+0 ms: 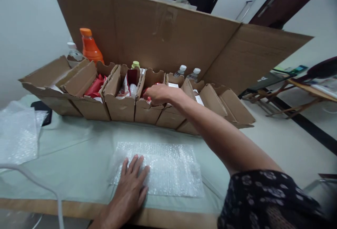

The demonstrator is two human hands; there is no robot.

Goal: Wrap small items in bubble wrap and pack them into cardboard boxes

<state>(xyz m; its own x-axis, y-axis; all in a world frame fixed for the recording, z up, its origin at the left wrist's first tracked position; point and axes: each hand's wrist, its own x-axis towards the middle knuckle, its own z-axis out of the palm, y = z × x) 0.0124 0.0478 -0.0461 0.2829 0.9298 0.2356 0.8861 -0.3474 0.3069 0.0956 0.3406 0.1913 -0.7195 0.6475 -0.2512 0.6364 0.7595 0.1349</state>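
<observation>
My left hand lies with fingers spread on the left part of a clear bubble wrap sheet, which is flat on the table. My right hand reaches over the front edge of a middle cardboard bin. Its fingers are curled closed at a shiny red packet, of which only small red and white bits show. In the bin to the left are a clear plastic item and a red-and-white package. Further left, another bin holds a red pouch.
A tall cardboard panel stands behind the bins. An orange bottle and several clear bottles rise between them. More bubble wrap partly covers a black phone-like object at left. A white cable crosses the front left.
</observation>
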